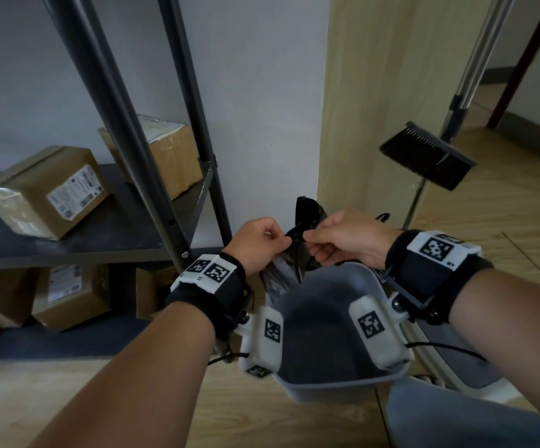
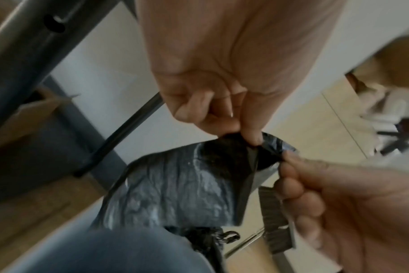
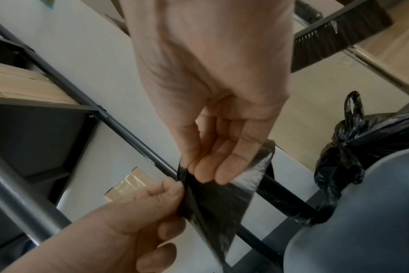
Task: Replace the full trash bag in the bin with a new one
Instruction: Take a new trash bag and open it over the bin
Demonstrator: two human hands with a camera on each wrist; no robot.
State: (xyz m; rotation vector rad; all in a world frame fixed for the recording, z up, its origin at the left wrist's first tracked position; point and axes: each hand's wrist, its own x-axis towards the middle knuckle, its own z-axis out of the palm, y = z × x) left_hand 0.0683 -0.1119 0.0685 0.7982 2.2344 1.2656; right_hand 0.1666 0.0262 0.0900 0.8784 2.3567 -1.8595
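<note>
Above the empty grey plastic bin (image 1: 333, 321), both hands pinch the thin folded black trash bag (image 1: 289, 270); left hand (image 1: 257, 244) and right hand (image 1: 348, 242) fingers should rub its layers apart to find the mouth.

Dark shelf (image 1: 126, 227) bears two cardboard boxes (image 1: 45, 192) (labelled); floor (image 1: 504, 205) wooden.

The head camera looks down and forward from above both forearms, the gray bin (image 1: 333, 321) near below. Each wrist camera looks along its palm, very close. All three views share the black bag (image 1: 297, 240) and the broom head (image 1: 427, 155).
</note>
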